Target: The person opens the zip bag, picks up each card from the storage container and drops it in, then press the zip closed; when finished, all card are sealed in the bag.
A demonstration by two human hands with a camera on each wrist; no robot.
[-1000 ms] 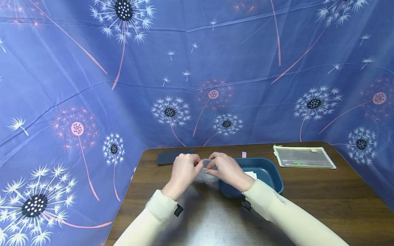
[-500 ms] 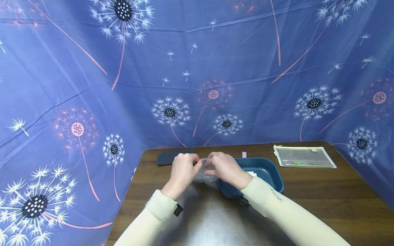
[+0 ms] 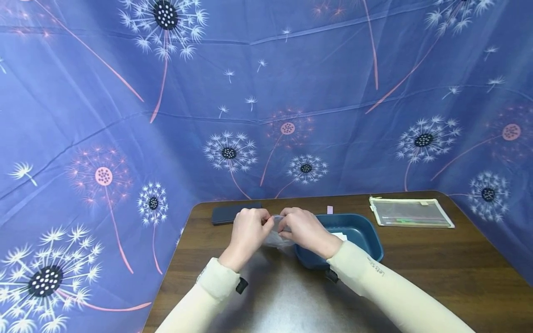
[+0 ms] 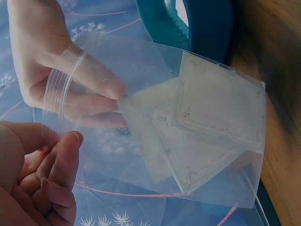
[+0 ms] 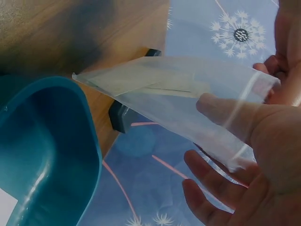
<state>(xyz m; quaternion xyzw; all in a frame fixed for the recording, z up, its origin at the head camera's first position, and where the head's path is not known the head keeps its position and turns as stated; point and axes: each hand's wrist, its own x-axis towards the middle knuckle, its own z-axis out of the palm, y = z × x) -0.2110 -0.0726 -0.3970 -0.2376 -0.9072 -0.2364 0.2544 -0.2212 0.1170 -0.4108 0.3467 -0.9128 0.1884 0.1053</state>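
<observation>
A clear zip bag (image 4: 141, 155) hangs between both hands, with several square, pale cards (image 4: 218, 101) with faint patterned borders inside its lower part. My left hand (image 3: 248, 233) pinches the bag's zip edge between thumb and curled fingers. My right hand (image 3: 306, 231) is at the bag's mouth. Its thumb (image 5: 225, 110) shows through the plastic with the tip right at the cards' edge. The other fingers (image 5: 211, 183) are spread below the thumb, some outside the bag. In the head view the hands hide most of the bag.
Under the right forearm stands a blue tub (image 3: 362, 231) with white paper (image 3: 340, 236) in it. A dark flat case (image 3: 226, 214) lies behind the left hand. At the back right is a mesh zip pouch (image 3: 412, 212); a small pink piece (image 3: 330, 210) lies behind the tub.
The right hand's fingers shift slightly at the bag's mouth, first drawing back, then moving in again. The left hand keeps its pinch in the same place.
</observation>
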